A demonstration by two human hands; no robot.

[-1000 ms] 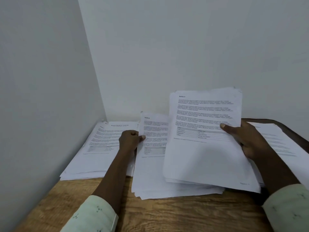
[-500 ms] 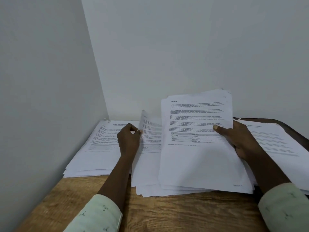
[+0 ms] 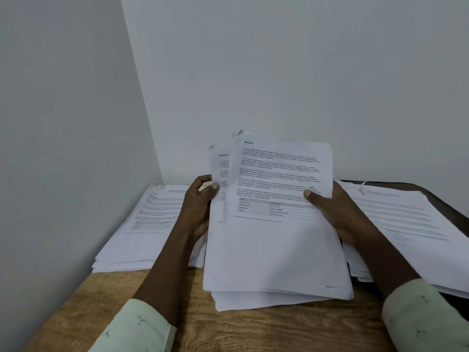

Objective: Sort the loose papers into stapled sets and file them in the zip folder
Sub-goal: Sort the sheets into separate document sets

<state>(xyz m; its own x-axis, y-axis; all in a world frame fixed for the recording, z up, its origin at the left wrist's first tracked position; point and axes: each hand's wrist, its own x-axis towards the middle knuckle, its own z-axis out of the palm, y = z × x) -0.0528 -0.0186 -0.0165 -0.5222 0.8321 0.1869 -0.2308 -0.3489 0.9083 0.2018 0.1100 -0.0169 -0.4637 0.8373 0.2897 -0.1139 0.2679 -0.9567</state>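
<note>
Bundle of papers (image 3: 276, 250): raised and tilted over the table (image 3: 253, 331), centre. Right hand (image 3: 340, 214) gripped its right edge, thumb on top. Left hand (image 3: 200, 201) pinched a rear sheet (image 3: 219, 168). Left pile (image 3: 142, 237) and right pile (image 3: 406, 224) lay flat alongside.

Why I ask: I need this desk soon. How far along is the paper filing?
Early. A left pile and a right pile lie aside. The left hand and right hand hold the middle stack. No stapler or folder shows; stapling and filing remain.
</note>
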